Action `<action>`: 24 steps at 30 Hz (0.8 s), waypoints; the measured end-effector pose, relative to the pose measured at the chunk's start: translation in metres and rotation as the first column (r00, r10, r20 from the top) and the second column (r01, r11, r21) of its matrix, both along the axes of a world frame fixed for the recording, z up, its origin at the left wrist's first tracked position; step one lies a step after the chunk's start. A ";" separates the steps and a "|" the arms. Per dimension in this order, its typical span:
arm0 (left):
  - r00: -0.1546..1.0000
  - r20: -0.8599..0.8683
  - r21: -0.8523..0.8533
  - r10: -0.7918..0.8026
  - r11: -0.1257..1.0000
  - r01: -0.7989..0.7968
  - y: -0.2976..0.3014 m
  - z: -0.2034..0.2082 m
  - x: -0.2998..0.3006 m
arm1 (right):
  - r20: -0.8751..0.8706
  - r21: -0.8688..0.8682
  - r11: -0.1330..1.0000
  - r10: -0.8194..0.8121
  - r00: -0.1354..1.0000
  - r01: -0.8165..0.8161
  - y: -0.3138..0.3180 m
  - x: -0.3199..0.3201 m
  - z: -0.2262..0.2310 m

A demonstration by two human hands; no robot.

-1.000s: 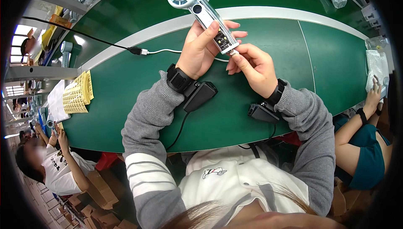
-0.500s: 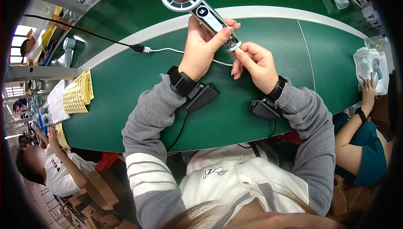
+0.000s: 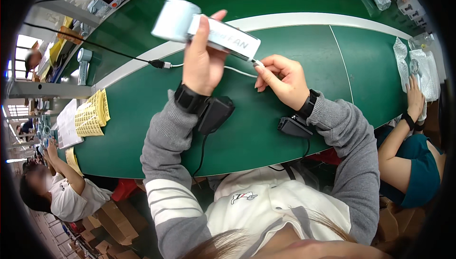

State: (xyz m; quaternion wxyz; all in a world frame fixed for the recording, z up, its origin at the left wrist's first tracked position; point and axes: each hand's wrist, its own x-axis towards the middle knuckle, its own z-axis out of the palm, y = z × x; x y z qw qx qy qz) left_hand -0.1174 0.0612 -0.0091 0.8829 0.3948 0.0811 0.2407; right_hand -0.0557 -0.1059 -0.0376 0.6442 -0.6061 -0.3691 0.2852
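turned over since the earlier frame, the pale blue and white handheld fan with a round head and a straight handle has also swung toward the left, so its lettered white side now faces up and the lit round display seen half a second ago is out of sight. that change leaves the foot of the handle angled at the right hand, with the small white cable plug now showing right at it; whether the plug is seated or just clear, i cannot tell.

the fan is held up above the bench in the left hand, thumb laid along the handle and fingers wrapped behind. the right thumb and forefinger pinch the plug, the other fingers curled. from it a thin white cable runs left behind the left hand to a black cable.

below is a smooth green bench top edged by a curved white strip. at its left lie yellow label sheets on white paper; another pale blue fan stands beyond. at the right, a co-worker's hand rests by clear bubble wrap. brown cardboard boxes sit lower left, near a person in a white shirt.
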 end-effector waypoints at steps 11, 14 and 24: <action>0.494 0.783 0.390 -0.377 0.917 0.083 0.009 0.146 -0.146 | -0.209 -0.024 0.999 0.036 0.977 -0.041 0.004 0.000 0.004; 0.287 0.957 0.141 0.030 0.819 -0.557 -0.004 0.148 -0.167 | -0.215 -0.038 0.999 0.013 0.977 -0.021 0.002 0.003 0.003; 0.502 0.695 0.600 -0.515 0.800 -0.010 0.050 0.145 -0.223 | -0.205 -0.037 0.999 0.025 0.978 -0.033 0.007 0.002 0.004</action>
